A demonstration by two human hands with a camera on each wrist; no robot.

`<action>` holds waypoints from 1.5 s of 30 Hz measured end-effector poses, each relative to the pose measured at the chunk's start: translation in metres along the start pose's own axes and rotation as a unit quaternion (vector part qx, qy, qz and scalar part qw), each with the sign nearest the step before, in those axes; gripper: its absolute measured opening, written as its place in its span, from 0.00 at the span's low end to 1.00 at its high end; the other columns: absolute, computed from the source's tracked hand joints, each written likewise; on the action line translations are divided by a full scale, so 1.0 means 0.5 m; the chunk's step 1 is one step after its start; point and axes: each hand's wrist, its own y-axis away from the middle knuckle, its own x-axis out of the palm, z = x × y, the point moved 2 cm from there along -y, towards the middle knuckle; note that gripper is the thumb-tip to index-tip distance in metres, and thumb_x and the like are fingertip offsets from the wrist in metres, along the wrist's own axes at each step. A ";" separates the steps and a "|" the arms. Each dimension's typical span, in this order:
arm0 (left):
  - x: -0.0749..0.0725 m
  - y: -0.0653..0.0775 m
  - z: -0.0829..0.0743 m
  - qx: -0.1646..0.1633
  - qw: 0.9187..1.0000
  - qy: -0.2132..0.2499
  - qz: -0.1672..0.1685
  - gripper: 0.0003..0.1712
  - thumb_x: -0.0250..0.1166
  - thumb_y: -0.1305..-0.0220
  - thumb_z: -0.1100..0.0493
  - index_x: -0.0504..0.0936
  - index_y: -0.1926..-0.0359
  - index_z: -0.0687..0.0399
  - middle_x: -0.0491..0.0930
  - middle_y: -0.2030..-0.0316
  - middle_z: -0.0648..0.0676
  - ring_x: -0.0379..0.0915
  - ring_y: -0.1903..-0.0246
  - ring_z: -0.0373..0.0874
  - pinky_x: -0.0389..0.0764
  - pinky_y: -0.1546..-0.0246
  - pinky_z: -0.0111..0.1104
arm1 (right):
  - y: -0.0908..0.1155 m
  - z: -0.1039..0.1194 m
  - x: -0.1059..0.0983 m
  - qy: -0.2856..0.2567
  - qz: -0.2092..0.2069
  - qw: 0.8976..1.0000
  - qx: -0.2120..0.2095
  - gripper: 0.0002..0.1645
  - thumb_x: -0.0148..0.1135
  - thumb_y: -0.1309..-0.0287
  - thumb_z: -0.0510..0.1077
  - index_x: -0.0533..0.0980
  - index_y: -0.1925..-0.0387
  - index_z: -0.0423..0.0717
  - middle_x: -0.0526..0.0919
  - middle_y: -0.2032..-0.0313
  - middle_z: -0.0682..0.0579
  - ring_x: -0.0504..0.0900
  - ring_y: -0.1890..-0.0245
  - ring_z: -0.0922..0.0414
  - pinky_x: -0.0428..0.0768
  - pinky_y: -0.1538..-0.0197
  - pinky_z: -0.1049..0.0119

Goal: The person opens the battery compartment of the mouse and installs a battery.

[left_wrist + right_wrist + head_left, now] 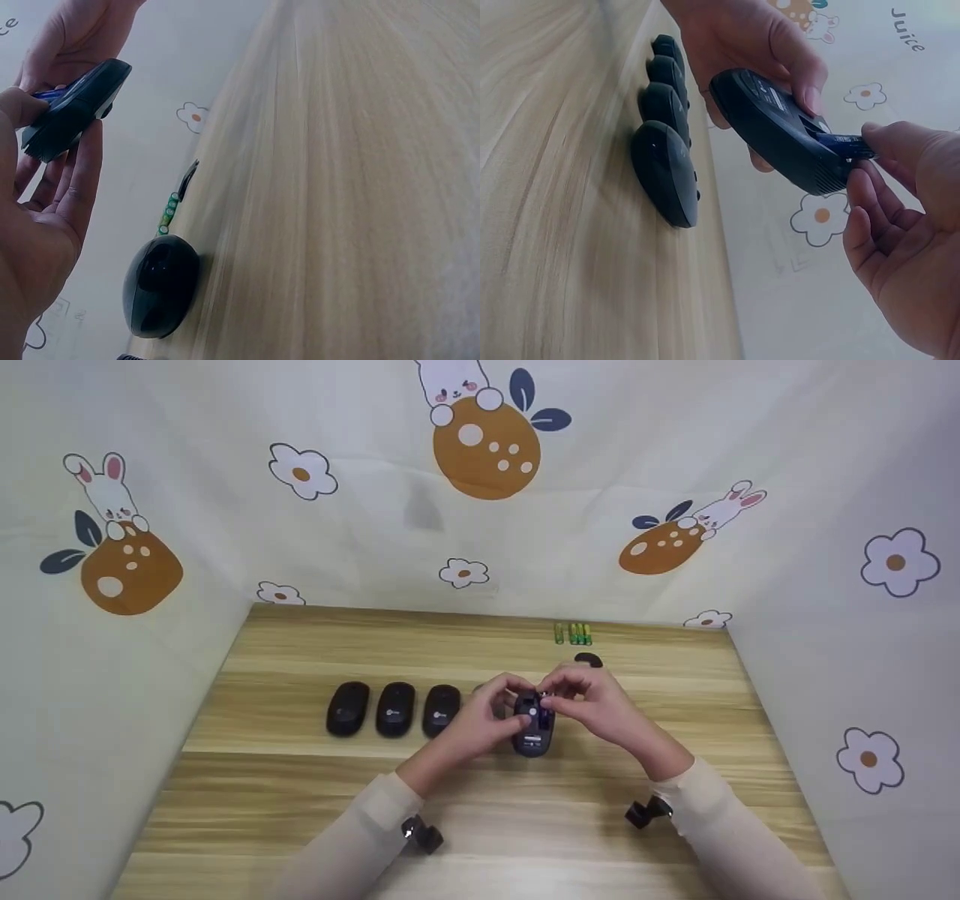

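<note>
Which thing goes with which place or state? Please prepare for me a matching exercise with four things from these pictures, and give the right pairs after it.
Things
1. Left hand
2. Right hand
3. Green batteries
4. Curved black piece

Places and states
A. pinches a dark blue battery
B. near the patterned back wall
C. grips the upturned mouse
D. directly beside the right hand in the head view

Right pairs: 1-C; 2-A; 3-B; 4-D

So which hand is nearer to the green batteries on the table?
The right hand: it is on the near side of the green batteries, pinching a dark battery at an upturned mouse. The left hand, holding that mouse, is farther off toward their left.
</note>
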 end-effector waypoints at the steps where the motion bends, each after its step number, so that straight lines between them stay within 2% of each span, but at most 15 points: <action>1: 0.000 -0.001 0.001 0.001 1.000 0.002 0.001 0.25 0.74 0.33 0.65 0.81 0.36 0.51 0.84 0.46 0.54 0.84 0.48 0.54 0.88 0.48 0.48 | 0.000 0.000 0.000 0.000 0.000 1.000 0.000 0.08 0.78 0.33 0.37 0.90 0.54 0.47 0.89 0.59 0.49 0.83 0.63 0.56 0.81 0.60 0.68; 10: -0.001 0.000 -0.002 0.007 1.000 0.010 0.000 0.25 0.73 0.32 0.65 0.81 0.36 0.53 0.84 0.44 0.54 0.83 0.48 0.55 0.87 0.45 0.52 | 0.001 -0.007 0.005 0.002 0.004 1.000 0.001 0.06 0.77 0.32 0.38 0.91 0.56 0.49 0.86 0.60 0.50 0.81 0.62 0.54 0.79 0.60 0.67; 13: -0.001 0.001 -0.001 0.007 1.000 0.013 -0.001 0.25 0.73 0.32 0.65 0.81 0.36 0.53 0.84 0.43 0.53 0.83 0.48 0.54 0.86 0.45 0.52 | 0.003 -0.014 0.007 0.000 -0.001 1.000 0.007 0.05 0.76 0.31 0.38 0.92 0.56 0.50 0.85 0.60 0.49 0.79 0.59 0.54 0.79 0.59 0.67; 18: -0.002 0.000 0.003 0.009 1.000 0.017 -0.006 0.25 0.73 0.32 0.65 0.81 0.36 0.54 0.85 0.43 0.54 0.83 0.47 0.59 0.87 0.45 0.54 | 0.008 -0.016 0.008 -0.003 -0.010 1.000 0.012 0.05 0.74 0.29 0.38 0.93 0.56 0.49 0.83 0.57 0.48 0.77 0.54 0.53 0.80 0.55 0.66; 23: -0.003 0.001 0.002 0.006 1.000 0.017 -0.011 0.27 0.74 0.32 0.65 0.80 0.34 0.53 0.85 0.44 0.57 0.81 0.47 0.60 0.91 0.51 0.47 | 0.012 -0.021 0.012 -0.019 -0.015 0.999 0.027 0.08 0.74 0.28 0.40 0.89 0.50 0.47 0.85 0.51 0.47 0.82 0.49 0.49 0.85 0.50 0.62; 30: -0.002 0.003 0.000 0.016 1.000 0.014 -0.023 0.27 0.74 0.32 0.65 0.80 0.34 0.53 0.83 0.46 0.54 0.79 0.47 0.57 0.89 0.62 0.33 | 0.015 -0.027 0.028 -0.078 -0.022 0.994 0.072 0.18 0.70 0.26 0.36 0.81 0.40 0.34 0.88 0.46 0.41 0.87 0.45 0.49 0.89 0.44 0.63; 35: 0.000 0.002 0.002 0.018 1.000 0.009 -0.024 0.27 0.75 0.32 0.66 0.80 0.34 0.53 0.83 0.46 0.54 0.79 0.47 0.58 0.87 0.65 0.31 | 0.015 -0.029 0.038 -0.106 -0.027 0.990 0.085 0.16 0.67 0.26 0.33 0.81 0.41 0.32 0.88 0.46 0.38 0.87 0.45 0.50 0.88 0.41 0.62; 45: 0.001 0.001 0.002 0.025 1.000 -0.001 -0.018 0.27 0.75 0.31 0.65 0.81 0.34 0.52 0.83 0.44 0.53 0.80 0.47 0.57 0.87 0.64 0.33 | 0.016 -0.032 0.044 -0.130 -0.040 0.986 0.099 0.15 0.65 0.29 0.31 0.81 0.44 0.32 0.88 0.49 0.41 0.84 0.47 0.51 0.87 0.43 0.63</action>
